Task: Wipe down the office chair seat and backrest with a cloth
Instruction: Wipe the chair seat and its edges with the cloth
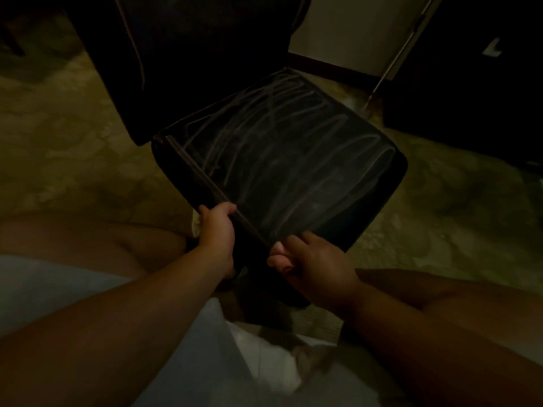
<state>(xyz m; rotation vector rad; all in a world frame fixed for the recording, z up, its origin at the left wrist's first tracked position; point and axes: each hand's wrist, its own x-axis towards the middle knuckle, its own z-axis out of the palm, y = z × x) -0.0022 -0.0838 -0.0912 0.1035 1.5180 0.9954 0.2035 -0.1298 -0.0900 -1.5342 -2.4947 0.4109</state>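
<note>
The black office chair seat [282, 160] fills the middle of the dim view, its surface streaked with pale wipe marks. The dark backrest [188, 54] rises behind it at the upper left. My left hand [216, 230] grips the seat's near left edge, and a bit of pale cloth [196, 223] peeks out beneath its fingers. My right hand [305, 262] holds the seat's near corner, thumb on top and fingers curled under the rim.
Patterned beige carpet [73, 148] surrounds the chair. A thin metal rod [399, 54] leans at the upper right beside dark furniture [470, 83]. My knees and white garment [249, 362] sit close under the seat's front.
</note>
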